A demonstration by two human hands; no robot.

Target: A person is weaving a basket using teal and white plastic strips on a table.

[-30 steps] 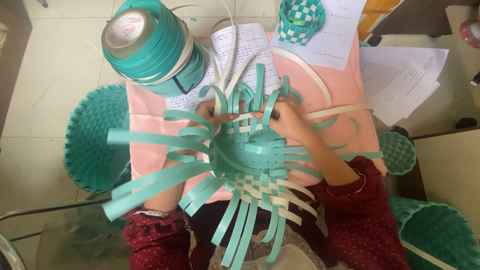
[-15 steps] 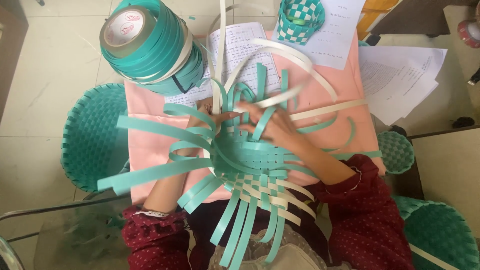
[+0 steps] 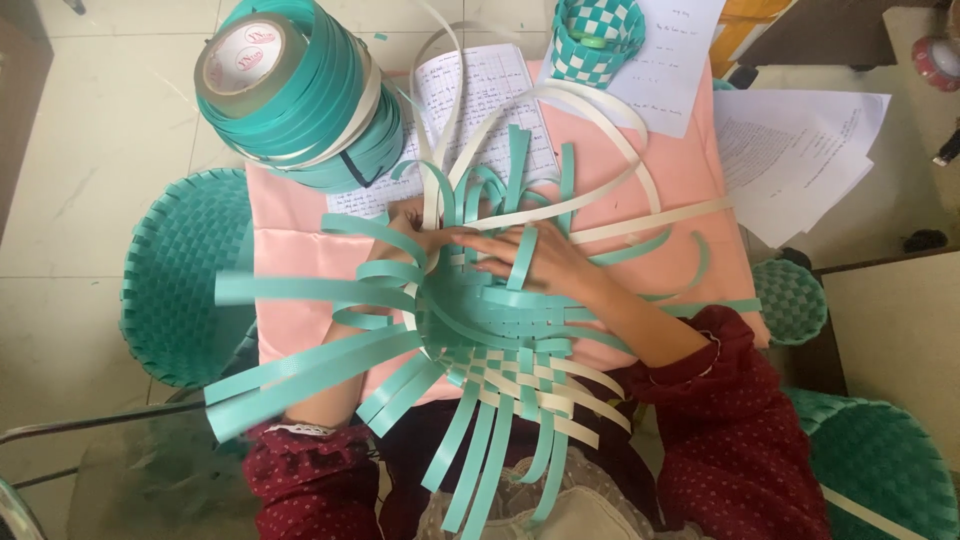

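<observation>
On the pink worktop (image 3: 690, 180), a half-woven basket (image 3: 500, 330) of teal and cream strips lies tipped toward the person. The right hand (image 3: 530, 262) presses flat on its rim, open; the left hand (image 3: 410, 228) pinches a cream strip (image 3: 600, 205). Weaving seems midway; the next pass likely needs that strip tucked tightly.

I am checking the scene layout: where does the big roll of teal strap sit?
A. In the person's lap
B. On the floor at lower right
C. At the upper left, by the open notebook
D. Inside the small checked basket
C: the big roll of teal strap sits upper left, its edge against the open notebook.
</observation>
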